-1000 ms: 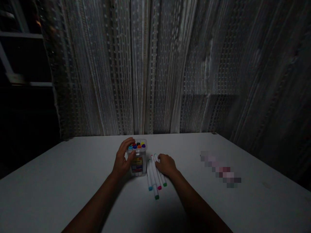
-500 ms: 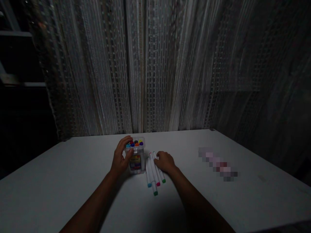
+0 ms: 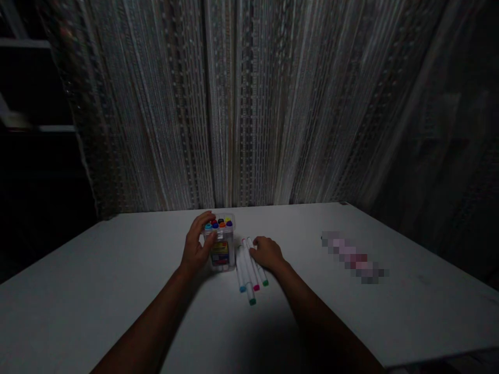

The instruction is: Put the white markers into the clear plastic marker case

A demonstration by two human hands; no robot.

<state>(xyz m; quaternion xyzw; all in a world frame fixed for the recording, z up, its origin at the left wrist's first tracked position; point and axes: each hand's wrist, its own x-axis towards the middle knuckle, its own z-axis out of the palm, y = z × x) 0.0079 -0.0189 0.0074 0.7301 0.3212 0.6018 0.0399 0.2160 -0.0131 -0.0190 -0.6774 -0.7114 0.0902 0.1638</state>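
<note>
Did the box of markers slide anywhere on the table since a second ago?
No. The marker box sits just as close to the loose markers and the table's far edge; only the camera shifted. The left hand grips it.

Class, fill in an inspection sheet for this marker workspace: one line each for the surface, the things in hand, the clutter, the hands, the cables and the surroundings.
Surface: white table, dimly lit, its far edge against a curtain.
Things in hand: clear marker box standing upright with coloured caps showing at its top; four loose markers lying side by side just right of it, coloured ends toward the person.
Clutter: a blurred-out patch on the table to the right; what it is cannot be told.
Hands: left hand wrapped around the box's left side; right hand resting on the loose markers.
Cables: nothing seen.
Surroundings: pale striped curtain behind the table; dark shelving at far left.
</note>
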